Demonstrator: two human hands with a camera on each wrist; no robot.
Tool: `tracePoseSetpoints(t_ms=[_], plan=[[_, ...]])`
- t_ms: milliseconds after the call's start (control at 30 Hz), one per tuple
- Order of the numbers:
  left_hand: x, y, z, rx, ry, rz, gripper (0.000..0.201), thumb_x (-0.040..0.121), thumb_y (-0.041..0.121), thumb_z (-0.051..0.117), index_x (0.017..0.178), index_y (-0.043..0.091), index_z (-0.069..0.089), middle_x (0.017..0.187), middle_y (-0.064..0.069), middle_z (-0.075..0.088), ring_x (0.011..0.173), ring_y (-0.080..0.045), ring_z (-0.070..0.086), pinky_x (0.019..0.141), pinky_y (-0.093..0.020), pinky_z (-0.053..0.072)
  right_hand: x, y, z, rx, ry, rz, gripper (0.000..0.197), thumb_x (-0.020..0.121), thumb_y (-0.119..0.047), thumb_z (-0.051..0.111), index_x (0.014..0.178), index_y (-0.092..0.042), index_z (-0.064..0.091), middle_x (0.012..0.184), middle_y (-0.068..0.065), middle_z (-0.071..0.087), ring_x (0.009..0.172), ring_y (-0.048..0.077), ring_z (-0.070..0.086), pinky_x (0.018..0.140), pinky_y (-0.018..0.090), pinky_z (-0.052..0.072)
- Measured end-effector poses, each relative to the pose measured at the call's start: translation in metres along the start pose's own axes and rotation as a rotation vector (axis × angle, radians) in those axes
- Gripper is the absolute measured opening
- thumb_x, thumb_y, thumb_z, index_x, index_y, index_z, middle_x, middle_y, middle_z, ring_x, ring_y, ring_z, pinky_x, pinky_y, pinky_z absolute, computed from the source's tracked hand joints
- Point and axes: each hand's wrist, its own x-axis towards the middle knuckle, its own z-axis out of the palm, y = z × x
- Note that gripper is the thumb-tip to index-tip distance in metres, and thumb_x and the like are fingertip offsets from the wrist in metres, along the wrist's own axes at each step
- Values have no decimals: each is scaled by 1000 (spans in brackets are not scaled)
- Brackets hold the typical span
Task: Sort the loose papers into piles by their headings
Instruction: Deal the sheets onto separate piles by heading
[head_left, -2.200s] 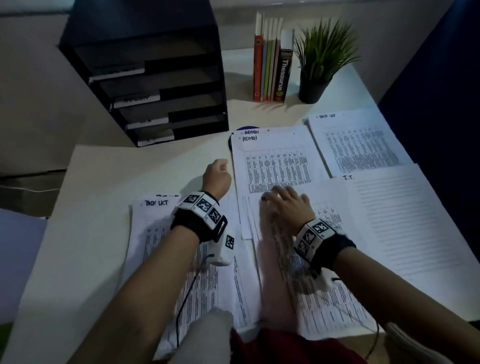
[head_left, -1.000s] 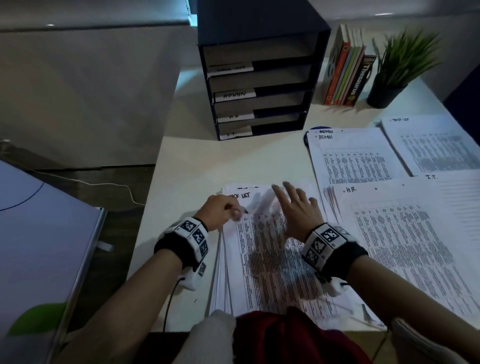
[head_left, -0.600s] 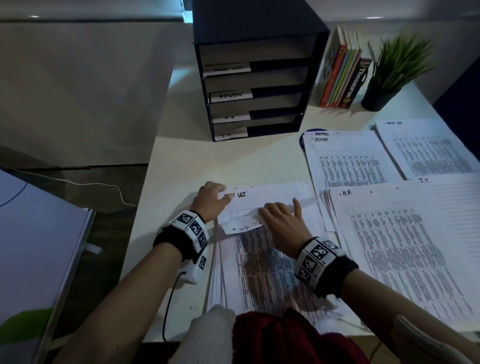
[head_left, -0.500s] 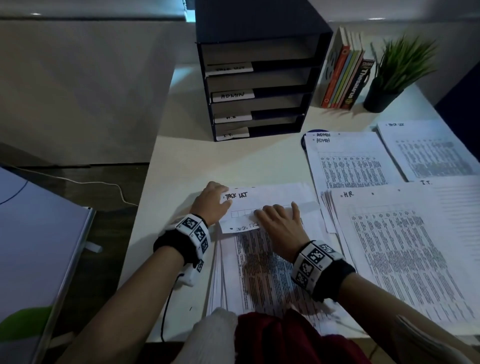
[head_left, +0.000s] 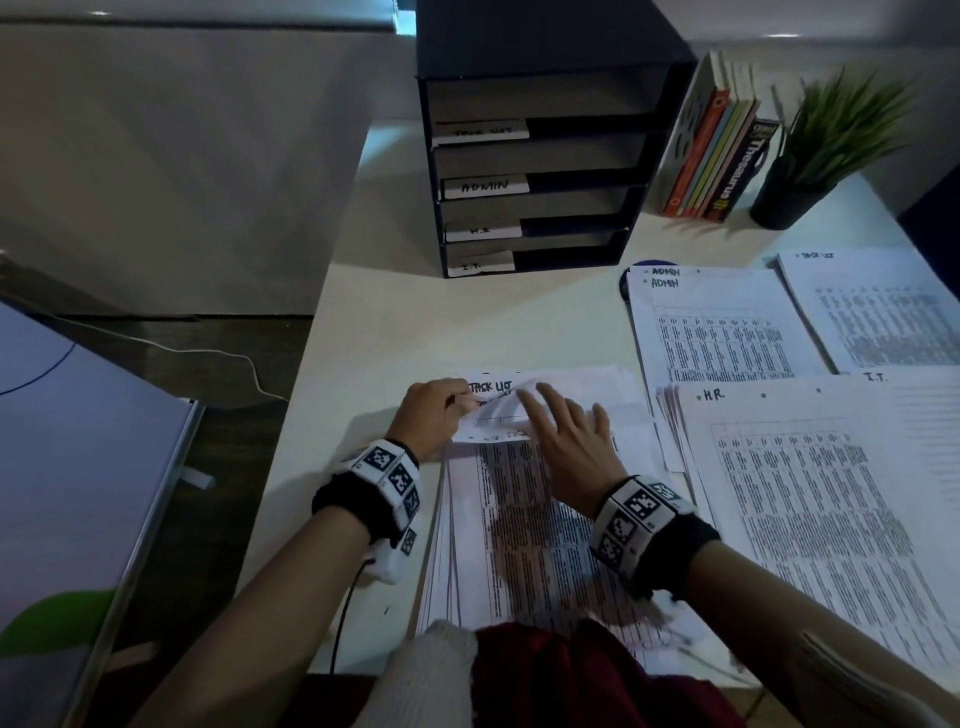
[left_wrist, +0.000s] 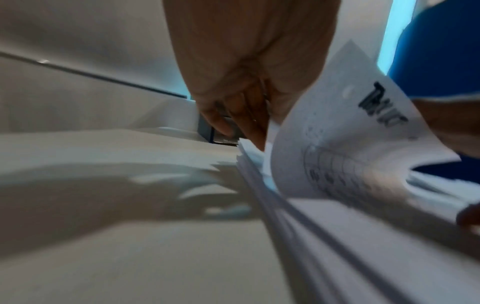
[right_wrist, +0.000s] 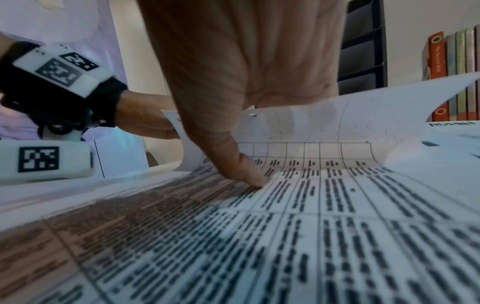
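**Checking headings at the top of the loose stack**

At the left of the pale desk (head_left: 363, 322), the left hand (head_left: 434, 415) pinches the upper left corner of a thin white printed sheet (head_left: 498, 415), curling its top edge up and towards the person. Beneath the curl, the next page shows a handwritten "TASK LIST" heading. That sheet tops the loose stack of white printed papers (head_left: 519, 530) lying directly in front of the person. The right hand (head_left: 566, 447) lies flat on the stack with fingers spread and relaxed, and the right wrist view shows the thumb tip pressing the printed table to pin the pages.

Further back stands a black four-shelf letter tray (head_left: 540, 171) with white labels. To the right lie sorted piles: one headed ADMIN (head_left: 722, 322), one headed H.R. (head_left: 810, 493) just beside the loose stack, one headed I.T. at the far right, and another task-list pile (head_left: 872, 306) beyond it. A row of coloured books (head_left: 722, 150) and a green potted plant (head_left: 821, 150) sit behind.

The paper looks light, limp and slippery against its neighbours. It would likely bend rather than lift whole, so a free corner seems the best hold, with the stack pinned to stop extra pages dragging along.
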Motion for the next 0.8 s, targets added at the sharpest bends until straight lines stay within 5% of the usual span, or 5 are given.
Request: tracePoseSetpoints(t_ms=[200,300,400,600,800], plan=[[0,-6,-12,-360,-184,-112,20,88,12,59,86,-7,64,83,-12,61,78,-18,56,71,-28,47,9,5,-4,176,19,-20,89,82,-40,63,148,-19,7,155,2,6,138,22,22,113,50,11],[0,-7,-11,-417,-147,-200,18,90,10,56,91,-7,63,83,-13,58,79,-21,58,63,-21,53,11,6,-10,408,32,-53,77,74,-74,32,123,-20,54,139,2,41,123,16,43,113,45,9],[-4,5,-14,-448,-89,-208,18,92,9,53,80,0,64,59,1,61,61,-8,57,55,-13,52,13,1,-11,680,41,11,80,76,-74,13,64,-16,66,86,4,70,84,17,63,107,37,25],[-15,21,-22,-580,-422,-148,26,85,10,63,110,16,64,98,11,67,88,0,64,72,-16,52,19,-7,-12,942,158,112,38,89,-44,53,87,-10,70,86,3,70,84,18,65,76,29,48],[-17,18,-19,-603,-339,-172,49,79,7,68,126,16,55,112,3,65,96,-3,63,69,-13,51,23,-10,-16,989,212,107,28,85,-37,62,88,-11,71,88,-1,69,81,10,64,72,17,47]])
